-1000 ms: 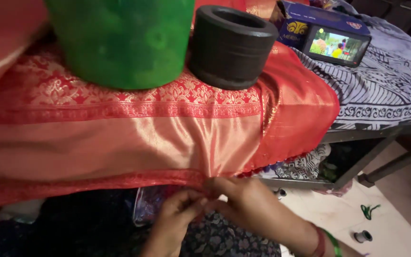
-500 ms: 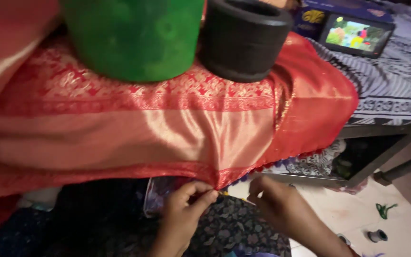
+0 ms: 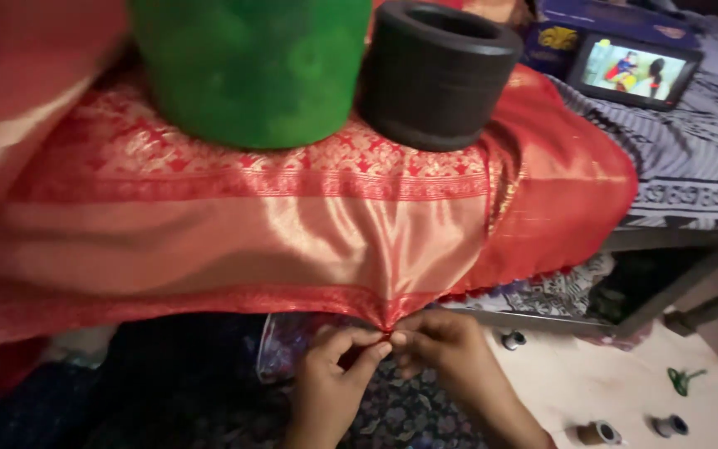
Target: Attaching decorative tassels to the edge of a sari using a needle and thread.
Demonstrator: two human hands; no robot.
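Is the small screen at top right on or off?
On: the small screen on the striped cloth shows a bright, colourful picture.

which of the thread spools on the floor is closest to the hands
The silver spool just right of the right hand, under the hanging red cloth. The brown spool and grey spool lie farther right.

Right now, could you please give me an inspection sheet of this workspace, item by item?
Surface: a bed frame draped with red and gold silk cloth.
Job's things: the cloth's lower edge, pinched to a point where the fingertips meet.
Clutter: green tub and black ring-shaped cylinder standing on the cloth; thread spools and a green scrap on the floor.
Grippers: left hand and right hand both pinch the cloth edge.
Cables: nothing seen.
Surroundings: a lit screen on a patterned bedsheet.
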